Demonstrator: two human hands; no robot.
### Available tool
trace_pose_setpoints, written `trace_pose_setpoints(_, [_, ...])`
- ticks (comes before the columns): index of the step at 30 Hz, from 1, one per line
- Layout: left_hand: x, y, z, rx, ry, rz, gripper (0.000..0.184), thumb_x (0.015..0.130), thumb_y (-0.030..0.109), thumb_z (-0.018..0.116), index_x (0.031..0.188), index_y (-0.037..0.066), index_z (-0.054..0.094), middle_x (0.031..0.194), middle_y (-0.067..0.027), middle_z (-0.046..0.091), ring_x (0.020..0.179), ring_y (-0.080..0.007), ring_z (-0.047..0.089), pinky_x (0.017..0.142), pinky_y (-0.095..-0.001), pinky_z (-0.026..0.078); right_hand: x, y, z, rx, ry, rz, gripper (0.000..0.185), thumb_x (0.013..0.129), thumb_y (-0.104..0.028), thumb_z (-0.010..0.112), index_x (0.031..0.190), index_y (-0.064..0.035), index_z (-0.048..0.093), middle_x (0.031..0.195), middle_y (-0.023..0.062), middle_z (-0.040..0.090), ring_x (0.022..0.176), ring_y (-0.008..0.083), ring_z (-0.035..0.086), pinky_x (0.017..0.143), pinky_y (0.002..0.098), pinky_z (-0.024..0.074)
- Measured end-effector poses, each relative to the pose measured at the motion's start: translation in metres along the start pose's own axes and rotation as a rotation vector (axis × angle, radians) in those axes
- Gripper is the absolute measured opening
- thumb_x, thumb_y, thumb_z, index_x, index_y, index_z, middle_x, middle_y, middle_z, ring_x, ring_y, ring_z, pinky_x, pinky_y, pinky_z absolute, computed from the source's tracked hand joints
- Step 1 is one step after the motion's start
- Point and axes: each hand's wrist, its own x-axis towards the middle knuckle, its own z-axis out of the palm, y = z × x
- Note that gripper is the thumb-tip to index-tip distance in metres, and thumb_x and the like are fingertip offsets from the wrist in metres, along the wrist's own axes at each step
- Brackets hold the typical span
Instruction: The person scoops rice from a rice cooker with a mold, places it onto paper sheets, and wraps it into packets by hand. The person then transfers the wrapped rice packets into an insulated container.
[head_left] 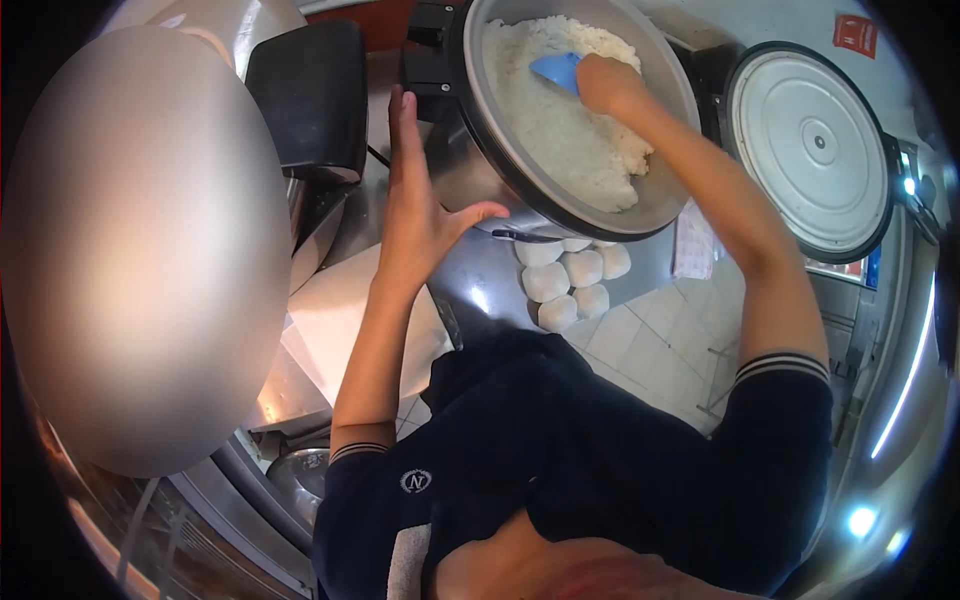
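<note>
A large rice cooker [661, 60] stands tilted at the top, its pot partly filled with white rice [555, 120]. Inside it, my right hand [608, 86] is closed around a blue scoop [558, 70], whose blade rests at the rice; my fingers partly hide its handle. My left hand [420, 215] is open, thumb spread from the upright fingers, beside the cooker's steel outer wall [462, 165]. Whether its palm touches the wall I cannot tell. Below the cooker, several round white pieces [545, 282] sit close together on the steel counter [480, 290].
The cooker's round lid [815, 145] hangs open at the right. A black box-shaped appliance [308, 95] stands to the left, with a pale board or sheet [350, 320] below it. A folded cloth [693, 243] lies near the counter's edge. A large blurred oval covers the far left.
</note>
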Motion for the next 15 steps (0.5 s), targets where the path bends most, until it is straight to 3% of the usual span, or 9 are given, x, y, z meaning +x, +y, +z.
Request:
trace_pose_setpoints(1, [0.002, -0.002, 0.003, 0.005, 0.005, -0.018, 0.141, 0.050, 0.024, 0.098, 0.160, 0.002, 0.012, 0.165, -0.0276, 0.014, 0.152, -0.0412, 0.022, 0.123, -0.0451, 0.028, 0.007, 0.003, -0.004, 0.017, -0.160, -0.112, 0.022, 0.085, -0.013, 0.059, 0.083, 0.0079, 0.067, 0.081, 0.0257, 0.071, 0.071, 0.0330, 0.074, 0.072, 0.0452, 0.0577])
trace_pose_setpoints(2, [0.003, -0.004, 0.004, 0.008, 0.012, -0.035, 0.140, 0.052, 0.023, 0.097, 0.160, 0.001, 0.011, 0.165, -0.0274, 0.014, 0.152, -0.0405, 0.023, 0.123, -0.0440, 0.028, 0.009, 0.005, -0.005, 0.007, -0.169, -0.104, 0.022, 0.085, -0.013, 0.059, 0.083, 0.0079, 0.067, 0.081, 0.0257, 0.071, 0.071, 0.0330, 0.074, 0.072, 0.0452, 0.0577])
trace_pose_setpoints(4, [0.004, -0.008, 0.006, -0.005, 0.026, -0.048, 0.140, 0.052, 0.022, 0.096, 0.160, 0.000, 0.010, 0.165, -0.0269, 0.014, 0.152, -0.0399, 0.023, 0.123, -0.0434, 0.028, -0.005, -0.007, -0.019, 0.124, -0.678, -0.037, 0.025, 0.083, -0.016, 0.061, 0.075, 0.0065, 0.068, 0.075, 0.0230, 0.070, 0.058, 0.0310, 0.069, 0.065, 0.0440, 0.0547])
trace_pose_setpoints(5, [0.002, -0.009, 0.007, 0.002, 0.031, -0.060, 0.140, 0.053, 0.021, 0.096, 0.160, -0.001, 0.009, 0.166, -0.0265, 0.014, 0.152, -0.0394, 0.023, 0.123, -0.0427, 0.029, -0.021, -0.014, -0.015, 0.168, -0.675, -0.103, 0.029, 0.090, -0.018, 0.059, 0.088, 0.0080, 0.072, 0.065, 0.0217, 0.067, 0.053, 0.0322, 0.065, 0.059, 0.0464, 0.0536])
trace_pose_setpoints(9, [0.001, -0.009, 0.008, -0.046, 0.007, -0.095, 0.141, 0.053, 0.020, 0.097, 0.160, -0.001, 0.007, 0.166, -0.0263, 0.013, 0.152, -0.0399, 0.023, 0.123, -0.0423, 0.026, -0.069, -0.025, -0.035, 0.382, -0.556, -0.027, 0.031, 0.093, -0.020, 0.057, 0.088, 0.0073, 0.070, 0.065, 0.0209, 0.066, 0.050, 0.0320, 0.063, 0.061, 0.0473, 0.0533])
trace_pose_setpoints(11, [0.001, -0.009, 0.010, -0.050, -0.002, -0.095, 0.142, 0.053, 0.021, 0.097, 0.160, -0.001, 0.005, 0.166, -0.0257, 0.012, 0.152, -0.0389, 0.023, 0.124, -0.0418, 0.025, -0.091, -0.025, -0.053, 0.362, -0.618, -0.089, 0.027, 0.099, -0.022, 0.055, 0.106, 0.0030, 0.064, 0.084, 0.0248, 0.067, 0.079, 0.0361, 0.068, 0.072, 0.0460, 0.0523])
trace_pose_setpoints(15, [0.001, -0.007, 0.012, -0.026, -0.011, -0.094, 0.144, 0.055, 0.024, 0.096, 0.161, 0.001, 0.001, 0.167, -0.0244, 0.010, 0.153, -0.0361, 0.023, 0.124, -0.0418, 0.023, -0.143, -0.028, -0.097, 0.362, -0.430, -0.193, 0.026, 0.101, -0.022, 0.054, 0.113, 0.0006, 0.059, 0.090, 0.0250, 0.065, 0.094, 0.0389, 0.064, 0.081, 0.0462, 0.0508])
